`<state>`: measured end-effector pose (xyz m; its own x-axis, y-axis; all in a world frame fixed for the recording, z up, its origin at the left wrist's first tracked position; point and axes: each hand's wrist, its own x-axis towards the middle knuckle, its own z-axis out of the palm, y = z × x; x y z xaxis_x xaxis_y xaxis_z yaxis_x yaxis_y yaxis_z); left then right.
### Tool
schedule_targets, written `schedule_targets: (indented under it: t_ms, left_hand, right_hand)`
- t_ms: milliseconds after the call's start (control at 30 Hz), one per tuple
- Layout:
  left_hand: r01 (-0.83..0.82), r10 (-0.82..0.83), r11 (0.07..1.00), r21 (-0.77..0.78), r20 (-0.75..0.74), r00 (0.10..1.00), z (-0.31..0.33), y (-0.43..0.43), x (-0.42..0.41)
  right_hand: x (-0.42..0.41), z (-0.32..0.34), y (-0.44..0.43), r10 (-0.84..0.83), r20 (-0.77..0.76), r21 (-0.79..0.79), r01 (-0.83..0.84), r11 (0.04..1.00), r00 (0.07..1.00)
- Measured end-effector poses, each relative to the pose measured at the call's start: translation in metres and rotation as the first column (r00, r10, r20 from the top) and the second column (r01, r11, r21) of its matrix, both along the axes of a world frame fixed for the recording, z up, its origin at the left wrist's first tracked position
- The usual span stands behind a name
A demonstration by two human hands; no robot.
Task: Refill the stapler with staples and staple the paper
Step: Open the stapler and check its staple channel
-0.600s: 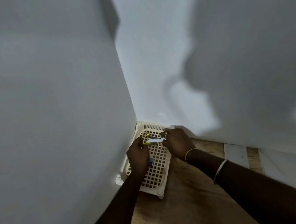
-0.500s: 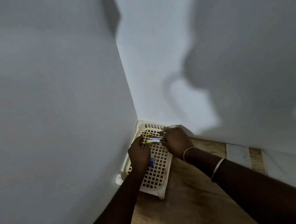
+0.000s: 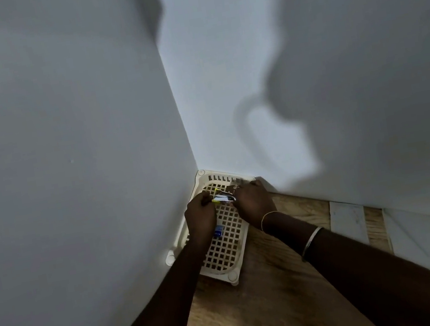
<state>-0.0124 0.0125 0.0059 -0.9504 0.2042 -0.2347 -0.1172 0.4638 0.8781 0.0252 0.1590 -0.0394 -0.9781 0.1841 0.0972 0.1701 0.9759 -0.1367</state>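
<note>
A small yellow stapler point(image 3: 222, 197) with its metal channel showing is held between both hands over a cream lattice tray point(image 3: 226, 248). My left hand point(image 3: 200, 217) grips its left end. My right hand point(image 3: 253, 201) pinches the right end of the metal part with its fingertips. A small blue box point(image 3: 218, 231), probably the staples, lies on the tray just below my left hand, partly hidden by it. No paper is visible.
The tray sits on a wooden table point(image 3: 259, 310) pushed into a corner of two white walls point(image 3: 62, 130). A white strip point(image 3: 348, 222) lies on the table at the right by the wall. My shadow falls on the right wall.
Both hands stay at the stapler with only tiny finger shifts. The view has barely moved.
</note>
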Motion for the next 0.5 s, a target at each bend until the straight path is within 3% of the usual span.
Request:
schedule_targets:
  t_ms: [67, 167, 233, 300, 500]
  left_hand:
    - [0.006, -0.005, 0.998, 0.057, -0.021, 1.0, 0.009, -0.002, 0.009]
    - [-0.008, 0.014, 0.987, 0.161, -0.041, 0.999, 0.022, -0.002, 0.024]
    - [-0.035, 0.045, 0.969, 0.244, -0.036, 0.998, 0.03, -0.001, 0.037]
    - [-0.056, 0.062, 0.951, 0.306, -0.01, 0.998, 0.033, 0.001, 0.051]
    - [0.031, -0.095, 0.883, 0.467, 0.114, 0.989, 0.046, 0.018, 0.099]
  right_hand:
    - [0.012, 0.007, 0.0, -0.058, -0.075, -0.104, 0.05, 0.993, 0.995]
    - [0.036, 0.021, 0.0, -0.207, -0.196, -0.428, 0.107, 0.898, 0.959]
    - [0.056, 0.032, -0.002, -0.341, -0.221, -0.674, 0.109, 0.73, 0.914]
    - [0.076, 0.043, -0.002, -0.434, -0.189, -0.823, 0.099, 0.559, 0.881]
    - [0.136, 0.089, 0.003, -0.539, -0.13, -0.979, -0.023, 0.201, 0.832]
